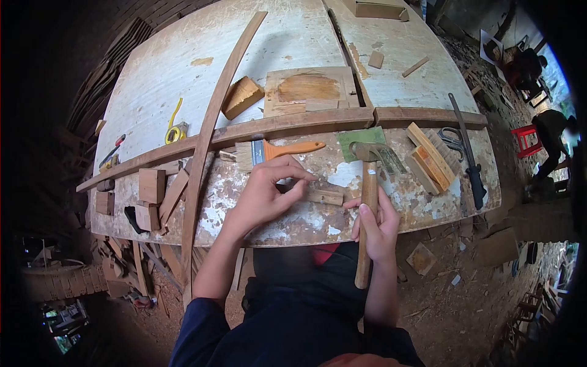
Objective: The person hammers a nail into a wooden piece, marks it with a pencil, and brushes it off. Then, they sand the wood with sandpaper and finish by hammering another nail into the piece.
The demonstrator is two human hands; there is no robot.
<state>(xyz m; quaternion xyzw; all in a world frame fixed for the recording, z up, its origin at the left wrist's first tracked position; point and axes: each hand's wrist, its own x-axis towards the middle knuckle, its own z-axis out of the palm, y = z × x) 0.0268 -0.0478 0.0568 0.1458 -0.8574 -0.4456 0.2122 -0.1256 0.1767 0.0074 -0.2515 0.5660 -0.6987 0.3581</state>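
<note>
My right hand [379, 226] is closed around the wooden handle of a claw hammer [369, 202], its metal head pointing away from me over the bench. One finger of that hand reaches toward the end of a small wood block [324, 196] lying on the worn bench top. Over the block's other end is my left hand [272, 188], thumb and fingertips pinched together; what they hold, if anything, is too small to make out. Just beyond it lies a paintbrush [287, 148] with an orange handle. A green abrasive sheet [354, 139] lies partly under the hammer head.
A long wood strip [205, 140] crosses the bench and overhangs its near edge. Rails [293, 122] run across the bench. Wood blocks [151, 186] and a tape measure [176, 133] sit left; stacked blocks [431, 165] and a handsaw [468, 147] right. A person [550, 134] is far right.
</note>
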